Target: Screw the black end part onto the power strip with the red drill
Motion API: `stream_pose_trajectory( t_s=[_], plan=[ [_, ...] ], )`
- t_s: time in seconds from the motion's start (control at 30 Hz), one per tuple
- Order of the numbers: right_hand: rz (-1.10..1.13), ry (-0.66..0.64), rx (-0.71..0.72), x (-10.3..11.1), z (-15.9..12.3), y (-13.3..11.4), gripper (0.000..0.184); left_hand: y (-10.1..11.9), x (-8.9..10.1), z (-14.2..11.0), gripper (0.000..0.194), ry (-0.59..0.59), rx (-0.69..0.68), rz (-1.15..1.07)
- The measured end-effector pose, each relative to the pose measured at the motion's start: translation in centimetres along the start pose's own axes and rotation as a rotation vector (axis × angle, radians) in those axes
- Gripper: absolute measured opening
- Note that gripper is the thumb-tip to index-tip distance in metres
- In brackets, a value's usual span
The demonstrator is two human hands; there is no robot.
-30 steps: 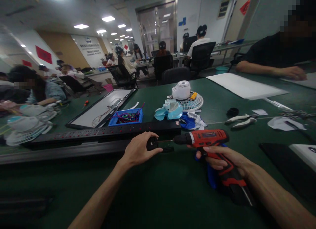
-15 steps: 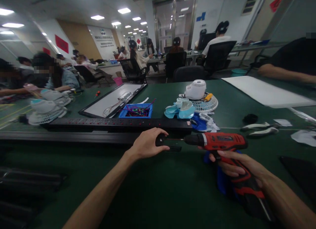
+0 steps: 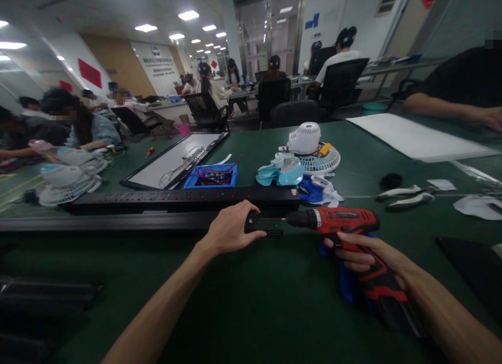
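My left hand [image 3: 231,228] is closed around the right end of a long black bar [image 3: 157,221], thumb below and fingers over the top. A dark end piece [image 3: 250,222] shows between thumb and fingers. My right hand [image 3: 376,254] grips a red and black cordless drill [image 3: 347,220], its forefinger near the trigger. The drill lies level, and its thin bit points left at the bar's end. Whether the tip sits in a screw is too small to tell. Beneath my left thumb, a short black slotted piece [image 3: 273,233] lies on the green table.
Behind the bar lies a black power strip [image 3: 188,196] with red switches. A blue tray [image 3: 231,183] of wires, light-blue fan blades [image 3: 280,170] and a white fan [image 3: 305,139] stand beyond. Pliers [image 3: 408,197] lie right. A co-worker's arm [image 3: 443,110] rests far right.
The view has shifted slightly, moving everything a little left and up. Both hands keep their grips, and the drill stays lined up with the bar's end.
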State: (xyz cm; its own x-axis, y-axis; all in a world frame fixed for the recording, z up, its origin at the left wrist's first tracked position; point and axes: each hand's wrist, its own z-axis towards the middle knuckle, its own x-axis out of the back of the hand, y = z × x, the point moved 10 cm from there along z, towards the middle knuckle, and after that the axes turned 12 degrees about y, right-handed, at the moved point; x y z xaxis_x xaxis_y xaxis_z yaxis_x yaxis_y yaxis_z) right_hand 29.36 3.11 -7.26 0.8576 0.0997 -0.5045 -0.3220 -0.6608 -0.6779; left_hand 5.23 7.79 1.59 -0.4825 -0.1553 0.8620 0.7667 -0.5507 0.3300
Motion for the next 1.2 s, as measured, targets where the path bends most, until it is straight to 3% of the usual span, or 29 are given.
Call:
stream_pose_trajectory(
  t_s=[0.2, 0.53, 1.2],
  plan=[
    [0.047, -0.039, 0.012, -1.0, -0.3, -0.1, 0.029, 0.2, 0.1, 0.0, 0.046, 0.006, -0.009, 0.01],
    [0.073, -0.112, 0.027, -0.4, 0.4, 0.2, 0.027, 0.3, 0.0, 0.0, 0.046, 0.003, -0.009, 0.018],
    [0.054, -0.08, 0.038, -0.1, 0.9, 0.3, 0.029, 0.3, 0.1, 0.1, 0.048, 0.004, -0.01, -0.004]
  ],
)
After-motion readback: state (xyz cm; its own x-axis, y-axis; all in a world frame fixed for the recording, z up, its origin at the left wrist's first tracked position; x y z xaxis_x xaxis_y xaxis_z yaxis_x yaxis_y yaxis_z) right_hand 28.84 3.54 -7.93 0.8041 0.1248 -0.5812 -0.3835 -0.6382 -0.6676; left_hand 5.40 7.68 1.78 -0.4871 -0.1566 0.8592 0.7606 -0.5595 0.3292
